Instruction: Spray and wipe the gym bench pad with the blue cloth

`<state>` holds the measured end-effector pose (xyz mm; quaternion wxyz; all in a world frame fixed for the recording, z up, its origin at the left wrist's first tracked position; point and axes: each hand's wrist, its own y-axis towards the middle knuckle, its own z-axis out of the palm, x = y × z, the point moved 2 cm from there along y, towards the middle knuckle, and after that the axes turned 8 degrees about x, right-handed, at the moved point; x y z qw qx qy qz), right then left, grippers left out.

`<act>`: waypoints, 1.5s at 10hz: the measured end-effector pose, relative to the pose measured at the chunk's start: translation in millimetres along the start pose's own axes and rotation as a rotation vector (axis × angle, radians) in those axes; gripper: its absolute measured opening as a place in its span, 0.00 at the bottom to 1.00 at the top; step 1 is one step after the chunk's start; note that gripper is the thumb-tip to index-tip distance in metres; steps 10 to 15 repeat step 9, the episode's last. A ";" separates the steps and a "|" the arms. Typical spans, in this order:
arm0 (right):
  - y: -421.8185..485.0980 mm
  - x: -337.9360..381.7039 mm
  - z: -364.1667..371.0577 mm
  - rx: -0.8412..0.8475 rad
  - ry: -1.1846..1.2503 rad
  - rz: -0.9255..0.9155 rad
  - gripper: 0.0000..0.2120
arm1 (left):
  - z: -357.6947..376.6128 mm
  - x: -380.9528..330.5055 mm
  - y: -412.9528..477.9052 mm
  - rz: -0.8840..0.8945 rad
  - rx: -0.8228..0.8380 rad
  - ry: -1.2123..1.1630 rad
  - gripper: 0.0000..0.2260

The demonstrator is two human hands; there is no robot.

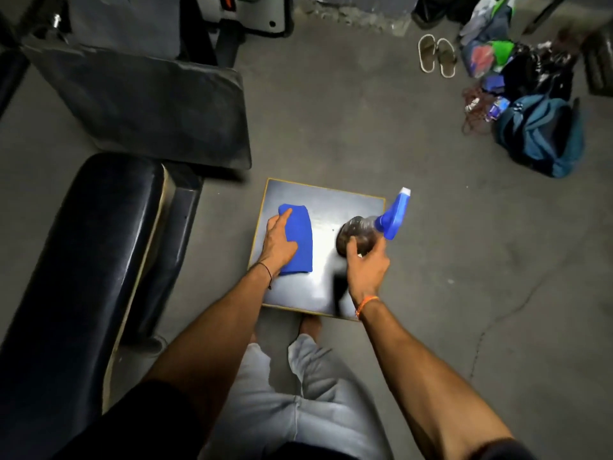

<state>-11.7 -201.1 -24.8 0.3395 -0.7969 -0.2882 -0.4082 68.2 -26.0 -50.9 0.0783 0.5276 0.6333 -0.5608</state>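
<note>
A folded blue cloth (298,244) lies on a small dark square table (351,207) in front of me. My left hand (278,242) rests on the cloth's left side, fingers closing over it. My right hand (366,260) grips the clear body of a spray bottle (358,232) with a blue trigger head (396,214), which tilts to the right above the table. The black gym bench pad (89,260) runs along my left, with a second, angled pad (149,104) beyond it.
Grey concrete floor surrounds the table. At the back right sit a blue backpack (544,134), a heap of bags and clothes (497,51) and a pair of sandals (436,56). Machine frames (238,14) stand at the back left. My legs are below the table.
</note>
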 end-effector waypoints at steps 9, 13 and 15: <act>-47.3 -20.7 2.8 0.052 -0.029 0.131 0.30 | -25.0 53.0 -37.5 0.081 0.310 0.857 0.32; -47.3 -20.7 2.8 0.052 -0.029 0.131 0.30 | -25.0 53.0 -37.5 0.081 0.310 0.857 0.32; -47.3 -20.7 2.8 0.052 -0.029 0.131 0.30 | -25.0 53.0 -37.5 0.081 0.310 0.857 0.32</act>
